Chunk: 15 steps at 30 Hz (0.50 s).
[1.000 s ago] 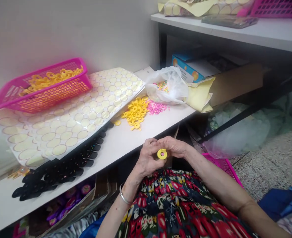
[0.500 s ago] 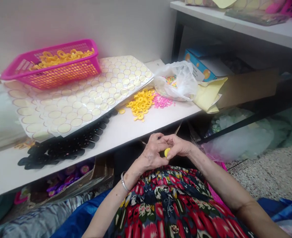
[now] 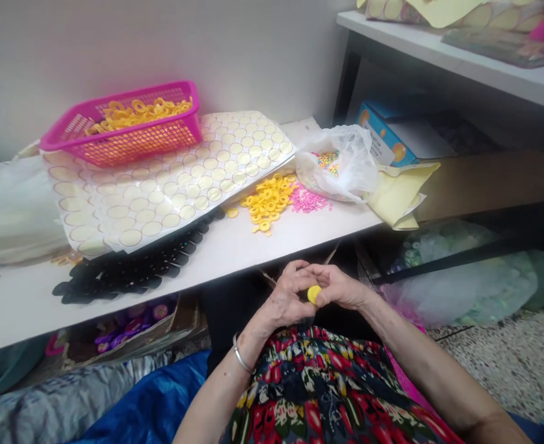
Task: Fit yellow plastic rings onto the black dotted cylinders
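Note:
Both hands meet low over the lap, just off the table's front edge. A small yellow round plastic piece [image 3: 313,294] shows between them. My right hand [image 3: 342,287] pinches it with thumb and fingers. My left hand [image 3: 287,298] is closed against the piece from the other side, its fingertips touching the right hand's. Part of the grip is hidden behind the fingers. On the table beyond lies a heap of yellow ring-shaped plastic pieces [image 3: 268,200], next to a scatter of tiny pink pieces [image 3: 308,200].
A pink basket [image 3: 137,147] of yellow pieces stands on sheets of round stickers [image 3: 179,185]. Black flat pieces [image 3: 119,277] lie along the table's front. A plastic bag [image 3: 350,176] holds coloured bits, beside folded yellow paper [image 3: 399,194] and a blue box [image 3: 385,135].
The view has shifted a little, so the table's things appear farther right and mostly lower. Both hands stay together on the yellow piece, whose round face now turns more toward me.

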Available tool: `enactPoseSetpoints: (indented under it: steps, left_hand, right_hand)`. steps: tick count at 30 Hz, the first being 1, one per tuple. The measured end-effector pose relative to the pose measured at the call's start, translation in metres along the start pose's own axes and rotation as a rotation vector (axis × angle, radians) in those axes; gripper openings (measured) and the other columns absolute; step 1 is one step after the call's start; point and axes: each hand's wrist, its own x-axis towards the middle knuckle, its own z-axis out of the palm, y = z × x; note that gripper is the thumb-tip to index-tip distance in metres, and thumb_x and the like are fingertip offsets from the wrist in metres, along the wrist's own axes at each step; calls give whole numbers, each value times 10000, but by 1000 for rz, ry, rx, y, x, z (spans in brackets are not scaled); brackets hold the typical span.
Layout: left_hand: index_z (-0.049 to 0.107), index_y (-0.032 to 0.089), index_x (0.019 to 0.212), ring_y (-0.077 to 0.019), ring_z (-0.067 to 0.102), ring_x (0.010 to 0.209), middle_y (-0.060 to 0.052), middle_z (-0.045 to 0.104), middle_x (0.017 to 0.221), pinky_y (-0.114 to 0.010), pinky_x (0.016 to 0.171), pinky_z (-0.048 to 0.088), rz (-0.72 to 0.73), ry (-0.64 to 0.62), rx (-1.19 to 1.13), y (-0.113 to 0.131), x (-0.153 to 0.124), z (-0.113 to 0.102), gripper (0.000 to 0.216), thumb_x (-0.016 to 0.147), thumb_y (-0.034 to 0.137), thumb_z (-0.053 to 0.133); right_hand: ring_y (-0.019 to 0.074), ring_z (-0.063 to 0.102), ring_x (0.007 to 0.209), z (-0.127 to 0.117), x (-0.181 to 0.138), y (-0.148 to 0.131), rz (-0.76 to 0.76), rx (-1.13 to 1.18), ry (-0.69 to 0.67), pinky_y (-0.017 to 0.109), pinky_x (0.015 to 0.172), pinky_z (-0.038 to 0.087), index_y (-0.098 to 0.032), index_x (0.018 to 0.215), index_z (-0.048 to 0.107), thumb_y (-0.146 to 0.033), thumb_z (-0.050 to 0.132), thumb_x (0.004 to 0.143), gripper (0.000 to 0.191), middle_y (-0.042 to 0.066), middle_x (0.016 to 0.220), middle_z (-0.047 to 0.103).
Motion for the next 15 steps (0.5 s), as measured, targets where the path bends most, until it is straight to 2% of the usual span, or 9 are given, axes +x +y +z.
enactPoseSetpoints:
  steps: [4, 7, 9, 12, 15]
  left_hand:
    - [626, 179, 673, -221, 468, 980, -27, 626, 781, -401, 923, 367, 34, 35, 49, -7, 4, 4, 98, 584, 142, 643]
    - [582, 175, 610, -186, 494, 870, -7, 591, 681, -396, 913, 371, 72, 68, 72, -21, 5, 1, 65, 585, 121, 607]
    - [566, 172, 597, -161, 496, 788, 1, 573, 654, -391, 898, 381, 82, 84, 90, -30, 3, -2, 49, 594, 140, 602]
    - [566, 162, 608, -130, 486, 693, 0, 572, 650, -385, 887, 387, 98, 95, 116, -40, -4, -8, 78, 652, 217, 601]
    - [586, 154, 625, -135, 498, 718, -13, 591, 679, -382, 893, 377, 99, 59, 164, -39, -10, -22, 145, 695, 279, 612]
  right_hand:
    - [144, 583, 784, 1, 5, 5, -16, -27, 85, 259, 703, 442, -147, 906, 626, -111, 787, 445, 489, 17, 841, 644]
    - [145, 582, 799, 4, 16, 8, -72, -17, 136, 270, 736, 433, -150, 915, 621, -152, 756, 504, 433, 19, 852, 641]
    - [147, 570, 848, 4, 26, 8, -41, -34, 85, 269, 760, 420, -152, 958, 610, -169, 735, 537, 439, 26, 900, 631]
    - [146, 549, 861, 6, 41, 7, 65, -113, -63, 244, 727, 410, -147, 982, 594, -154, 748, 502, 504, 18, 918, 609]
    - [134, 540, 789, 9, 53, 7, 110, -206, -109, 223, 655, 401, -142, 936, 580, -163, 757, 474, 496, -6, 848, 589]
